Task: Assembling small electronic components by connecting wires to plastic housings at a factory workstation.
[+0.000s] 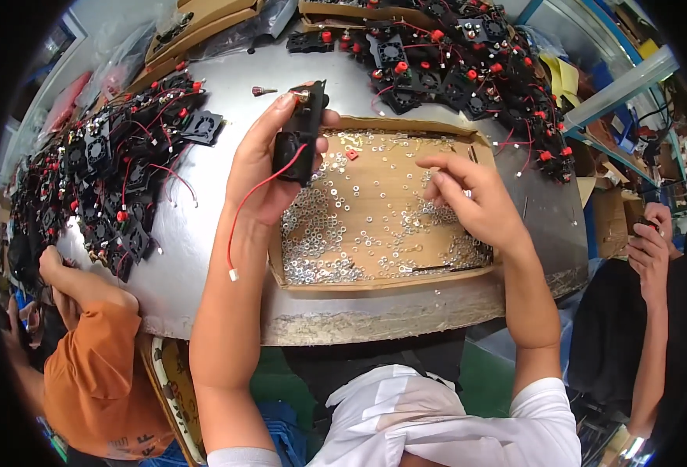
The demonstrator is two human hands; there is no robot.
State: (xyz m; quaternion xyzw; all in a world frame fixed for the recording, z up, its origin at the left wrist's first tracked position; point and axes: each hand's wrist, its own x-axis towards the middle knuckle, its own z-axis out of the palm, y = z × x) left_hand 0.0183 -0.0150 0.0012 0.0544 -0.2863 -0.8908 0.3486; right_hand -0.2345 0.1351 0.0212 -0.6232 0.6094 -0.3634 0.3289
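My left hand (pixel 259 159) is wrapped round a black fan panel (pixel 310 128), held upright over the far left corner of a shallow cardboard tray (pixel 382 284). From the panel a red wire (pixel 254 191) hangs past my wrist to a small white connector (pixel 233 274). Metal fittings show at its top, by my thumb. Inside the tray lie many loose nuts and washers (pixel 312 241) and a small red piece (pixel 352 156). Above its right half is my right hand (pixel 476 198), index finger stretched out, thumb apart from it, other fingers curled and partly hidden; nothing shows in it.
A red-and-metal terminal post (pixel 263 91) lies on the metal table (pixel 203 257) beyond my left hand. Piles of wired black fan panels (pixel 106 156) stand left and far right (pixel 452 74). Co-workers sit at left, in an orange shirt (pixel 98 366), and at right, hands (pixel 651 245) raised.
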